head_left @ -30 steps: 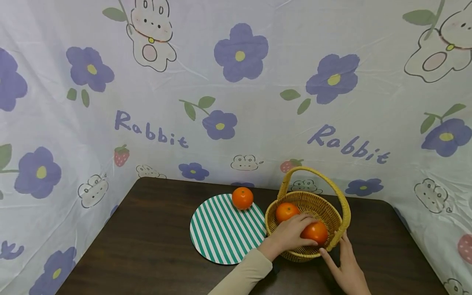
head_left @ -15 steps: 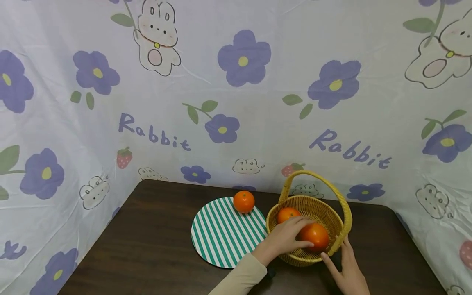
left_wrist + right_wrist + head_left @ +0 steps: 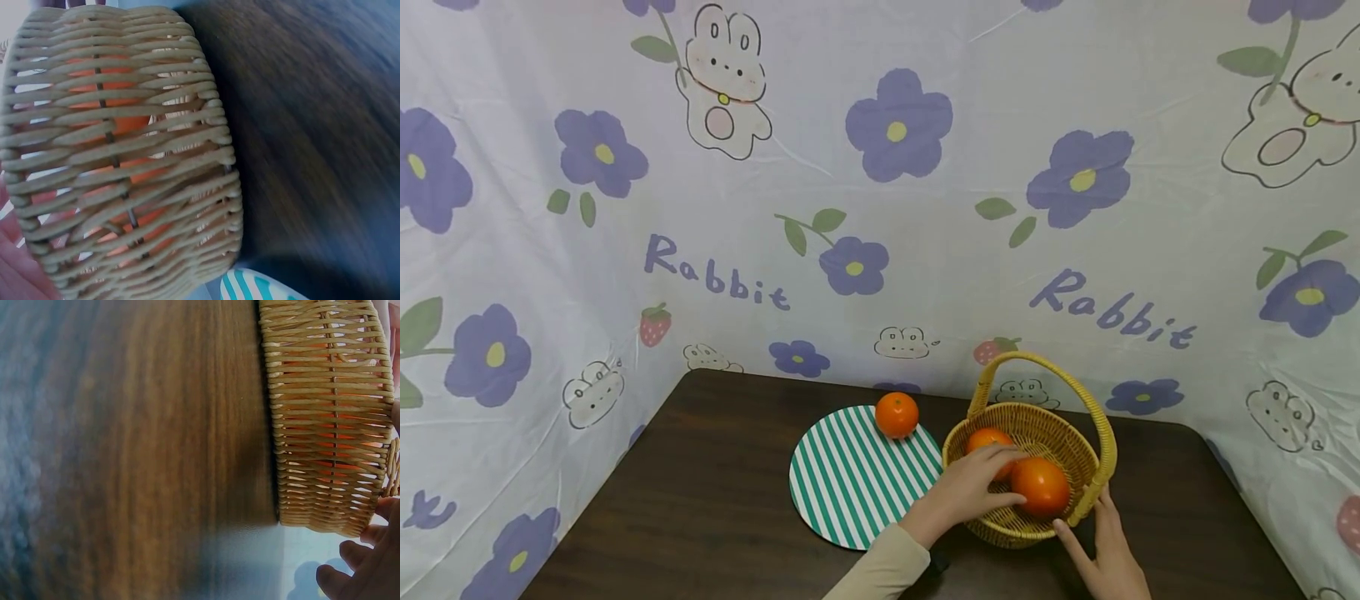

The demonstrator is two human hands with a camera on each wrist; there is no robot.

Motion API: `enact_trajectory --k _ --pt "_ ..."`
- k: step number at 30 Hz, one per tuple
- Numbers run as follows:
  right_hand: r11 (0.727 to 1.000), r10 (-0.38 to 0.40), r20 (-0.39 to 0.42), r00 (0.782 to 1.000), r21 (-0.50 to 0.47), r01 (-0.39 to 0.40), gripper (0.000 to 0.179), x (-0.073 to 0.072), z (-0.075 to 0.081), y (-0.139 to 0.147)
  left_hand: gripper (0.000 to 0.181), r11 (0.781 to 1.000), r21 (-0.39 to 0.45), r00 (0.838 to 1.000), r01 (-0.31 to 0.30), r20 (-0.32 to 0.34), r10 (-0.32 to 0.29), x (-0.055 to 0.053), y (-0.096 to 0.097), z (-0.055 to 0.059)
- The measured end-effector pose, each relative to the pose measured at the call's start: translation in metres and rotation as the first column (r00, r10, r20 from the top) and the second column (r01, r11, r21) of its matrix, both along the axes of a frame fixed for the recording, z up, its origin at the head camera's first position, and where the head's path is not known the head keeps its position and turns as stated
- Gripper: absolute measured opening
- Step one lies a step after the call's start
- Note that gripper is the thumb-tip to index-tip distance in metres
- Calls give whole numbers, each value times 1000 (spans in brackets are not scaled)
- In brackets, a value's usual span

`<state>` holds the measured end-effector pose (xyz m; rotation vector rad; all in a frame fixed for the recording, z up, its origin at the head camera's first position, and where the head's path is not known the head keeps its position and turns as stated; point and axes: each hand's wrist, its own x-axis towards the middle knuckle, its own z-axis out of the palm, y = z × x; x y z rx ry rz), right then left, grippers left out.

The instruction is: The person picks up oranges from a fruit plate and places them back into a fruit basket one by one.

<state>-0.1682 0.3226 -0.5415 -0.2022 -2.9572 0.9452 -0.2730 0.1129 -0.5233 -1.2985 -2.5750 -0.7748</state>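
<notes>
A wicker basket with an arched handle holds two oranges. The nearer orange lies toward its front; the farther orange is partly hidden by my left hand. That hand reaches over the basket's left rim, thumb and fingers spread beside the nearer orange. My right hand rests its straight fingers against the basket's right side, near the handle's base. Orange patches show through the weave in both wrist views. Another orange sits at the back edge of a round green-and-white striped mat.
The dark wooden table carries the mat left of the basket. Behind and at both sides hangs a white cloth printed with flowers and rabbits. A small black object shows beside the left wrist.
My left fingers have loosened from the nearer orange and drawn back a little to the left. The right hand stays at the basket. The head view has tilted slightly upward.
</notes>
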Motion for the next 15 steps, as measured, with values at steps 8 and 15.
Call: enact_trajectory --k 8,15 --pt "1000 -9 12 1000 -2 9 94 1 -1 -1 57 1000 2 999 -20 -35 20 0 -9 -1" --pt "1000 -12 27 1000 -3 12 94 1 0 -1 55 999 13 996 -33 -81 34 -2 -18 -2"
